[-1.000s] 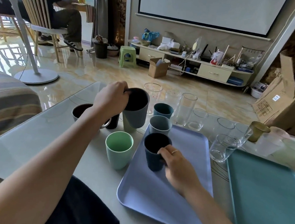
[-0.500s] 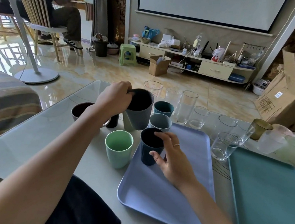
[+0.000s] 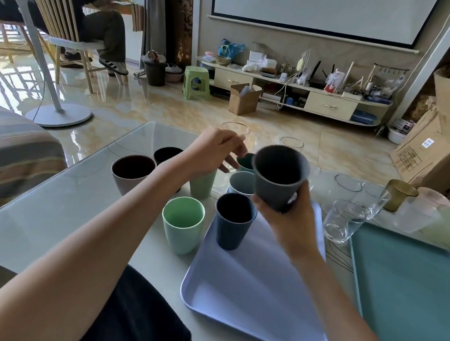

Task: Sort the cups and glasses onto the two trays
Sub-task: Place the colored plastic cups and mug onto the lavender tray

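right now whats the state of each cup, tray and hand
grey cup: lifted, tilted, held by right hand
left hand: fingers loose, holding nothing
navy cup: upright on lilac tray
light grey-blue cup: upright at the lilac tray's far edge
mint cup: upright on table, off tray
teal tray: nothing on it
clear glass: upright on table

The glass-topped bench (image 3: 51,209) carries a lavender tray (image 3: 256,295) and, just right of it, a teal tray (image 3: 411,295). Directly on the bench left of the lavender tray stand a mint-green cup (image 3: 182,225), a pink cup with a dark inside (image 3: 132,173), a black cup (image 3: 166,155) and a pale green cup (image 3: 202,184) (partly hidden by an arm). Clear glasses (image 3: 344,225) stand along the far side, with an amber glass (image 3: 400,195) and a frosted pink cup (image 3: 416,214) near the right edge.
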### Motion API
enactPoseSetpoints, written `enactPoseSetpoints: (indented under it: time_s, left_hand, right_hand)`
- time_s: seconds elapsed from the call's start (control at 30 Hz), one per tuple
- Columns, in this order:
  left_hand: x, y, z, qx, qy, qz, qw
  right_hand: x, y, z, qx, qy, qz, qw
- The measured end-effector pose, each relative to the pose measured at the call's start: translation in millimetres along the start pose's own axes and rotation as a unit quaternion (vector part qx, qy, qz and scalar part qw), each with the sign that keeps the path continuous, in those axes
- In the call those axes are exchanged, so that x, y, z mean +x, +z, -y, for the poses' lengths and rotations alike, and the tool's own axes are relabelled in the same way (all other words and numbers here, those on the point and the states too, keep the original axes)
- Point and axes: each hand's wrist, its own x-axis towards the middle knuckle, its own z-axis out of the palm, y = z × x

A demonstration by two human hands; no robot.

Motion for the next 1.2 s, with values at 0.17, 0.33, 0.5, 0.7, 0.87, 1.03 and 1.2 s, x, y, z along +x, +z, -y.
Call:
enactPoseSetpoints:
  time_s: [0.17,0.33,0.5,0.7,0.87,1.03,1.2]
  left_hand:
    - [5,16,38,0.280,0.001,0.098,0.955]
    - [7,33,48,0.316,-0.052,0.137,0.937]
    - [7,47,54,0.329,-0.096,0.167,0.924]
    - [10,47,56,0.325,-0.126,0.152,0.925]
    - [9,45,51,0.325,-0.135,0.155,0.923]
    - [9,40,49,0.292,-0.128,0.144,0.937]
    - [12,26,46,0.265,-0.118,0.137,0.947]
  right_hand:
    - [-39,-38,-33,0.107,0.079,0.014,0.991]
    - [-92,-38,-70,0.092,0.172,0.083,0.977]
    - [-112,-14,-79,0.062,0.149,0.164,0.973]
    - [-107,10,-71,0.036,0.133,0.207,0.968]
    - [-103,22,-68,-0.036,0.111,0.239,0.964]
    - [-100,28,-62,-0.037,0.113,0.261,0.958]
    - [-98,28,-56,-0.058,0.107,0.275,0.954]
